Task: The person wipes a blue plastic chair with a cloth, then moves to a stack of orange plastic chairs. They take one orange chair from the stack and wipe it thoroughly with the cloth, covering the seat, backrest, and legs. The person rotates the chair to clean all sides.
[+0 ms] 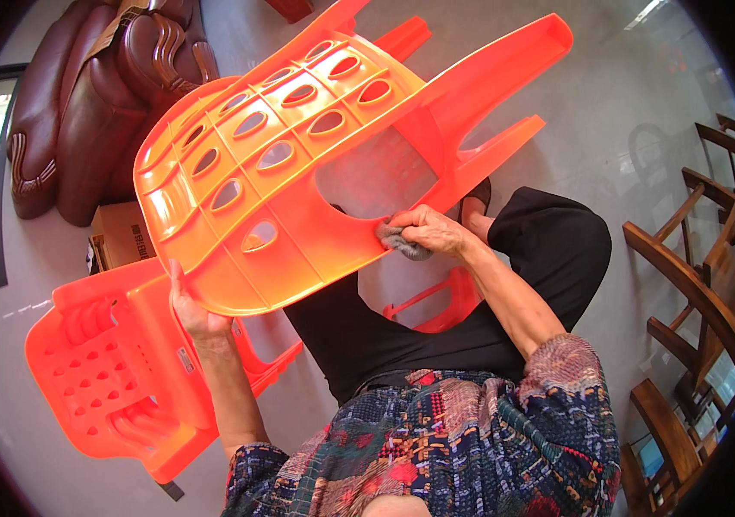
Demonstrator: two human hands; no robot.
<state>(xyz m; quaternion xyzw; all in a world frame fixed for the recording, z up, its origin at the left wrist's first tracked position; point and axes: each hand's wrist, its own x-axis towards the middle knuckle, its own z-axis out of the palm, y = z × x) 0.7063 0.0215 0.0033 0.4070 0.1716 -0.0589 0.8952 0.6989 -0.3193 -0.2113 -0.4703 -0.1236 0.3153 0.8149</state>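
A bright orange plastic chair (298, 258) is tilted across my lap, its back with leaf-shaped holes toward the left and its legs pointing to the upper right. My left hand (201, 317) grips the rim at the end of the chair's back, thumb on the near face and the other fingers partly hidden behind. My right hand (432, 233) is closed around a crumpled grey cloth (408, 245), which presses against the chair's near edge beside the large opening.
A second orange chair (156, 345) lies at the lower left, close to my left forearm. Below my knees is another orange plastic piece (449, 306). A brown leather sofa (113, 112) and a cardboard box (121, 231) stand upper left. Wooden chairs (686, 280) line the right side.
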